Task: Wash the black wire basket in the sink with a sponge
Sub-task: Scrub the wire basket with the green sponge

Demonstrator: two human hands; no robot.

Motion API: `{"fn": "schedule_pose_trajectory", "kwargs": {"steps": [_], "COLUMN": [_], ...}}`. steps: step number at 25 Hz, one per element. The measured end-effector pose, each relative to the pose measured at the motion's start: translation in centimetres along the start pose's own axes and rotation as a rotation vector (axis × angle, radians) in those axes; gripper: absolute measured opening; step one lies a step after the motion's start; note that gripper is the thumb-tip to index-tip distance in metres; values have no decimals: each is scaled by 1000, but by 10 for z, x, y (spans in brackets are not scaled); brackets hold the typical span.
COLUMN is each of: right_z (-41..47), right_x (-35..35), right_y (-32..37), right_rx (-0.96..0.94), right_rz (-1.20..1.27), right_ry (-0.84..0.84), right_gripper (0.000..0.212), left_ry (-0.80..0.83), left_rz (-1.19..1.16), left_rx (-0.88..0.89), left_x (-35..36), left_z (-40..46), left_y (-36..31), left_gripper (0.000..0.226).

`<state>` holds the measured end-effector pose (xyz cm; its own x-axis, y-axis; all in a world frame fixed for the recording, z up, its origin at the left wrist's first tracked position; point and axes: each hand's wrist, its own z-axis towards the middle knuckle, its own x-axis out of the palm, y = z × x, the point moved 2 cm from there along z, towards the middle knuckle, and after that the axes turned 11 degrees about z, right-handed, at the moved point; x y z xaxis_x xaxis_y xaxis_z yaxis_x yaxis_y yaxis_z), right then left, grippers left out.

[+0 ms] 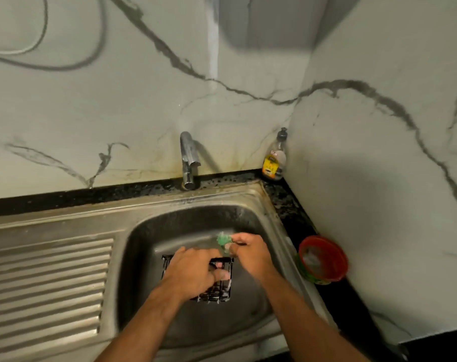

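Marble-veined walls back the steel sink (250, 202). Left hand (193, 273) grips the black wire basket (222, 288) inside the bowl; right hand (250, 253), just beside it, pinches a green sponge (223, 240). Risk: wet wires may slip from the grip, dropping the basket.

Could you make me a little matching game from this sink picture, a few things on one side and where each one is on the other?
Things:
1. black wire basket
2. green sponge
3. soap bottle
4. red tub

Places:
A. back corner of the counter
B. held in the right hand
C. counter right of the sink
D. in the basin, held by the left hand

Pairs: 1-D, 2-B, 3-A, 4-C
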<state>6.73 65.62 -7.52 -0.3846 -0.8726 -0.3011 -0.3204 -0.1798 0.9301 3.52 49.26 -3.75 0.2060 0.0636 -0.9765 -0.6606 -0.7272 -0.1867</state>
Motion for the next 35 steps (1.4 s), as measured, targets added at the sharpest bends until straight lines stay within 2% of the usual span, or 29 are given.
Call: {"fn": "schedule_pose_trajectory", "kwargs": {"steps": [4, 8, 12, 18, 24, 31, 35], "right_z": [-12, -17, -27, -36, -31, -24, -19], "right_x": [-31, -81, -143, -187, -187, -182, -182], "right_y": [12, 26, 21, -18, -37, -47, -45], "right_rx": [-115, -108, -77, 46, 191, 218, 205], "right_rz": [-160, -270, -373, -461, -517, -584, -536], "right_ry": [-6, -218, -480, -635, -517, -470, -415], "right_gripper": [16, 26, 19, 23, 25, 29, 21], "left_ry": [-32, -14, -7, 4, 59, 78, 80], "left_rz": [-18, -17, -33, -53, -69, -63, -81], "left_rx": [-3, -11, -24, -59, -97, -127, -176], "left_x": [-23, -37, -37, -28, -15, -8, -11], "left_z": [13, 29, 45, 57, 51, 46, 45], "left_y": [-21, -44, -60, -77, -75, -58, -45], "left_gripper": [34, 27, 35, 40, 38, 34, 36]}}
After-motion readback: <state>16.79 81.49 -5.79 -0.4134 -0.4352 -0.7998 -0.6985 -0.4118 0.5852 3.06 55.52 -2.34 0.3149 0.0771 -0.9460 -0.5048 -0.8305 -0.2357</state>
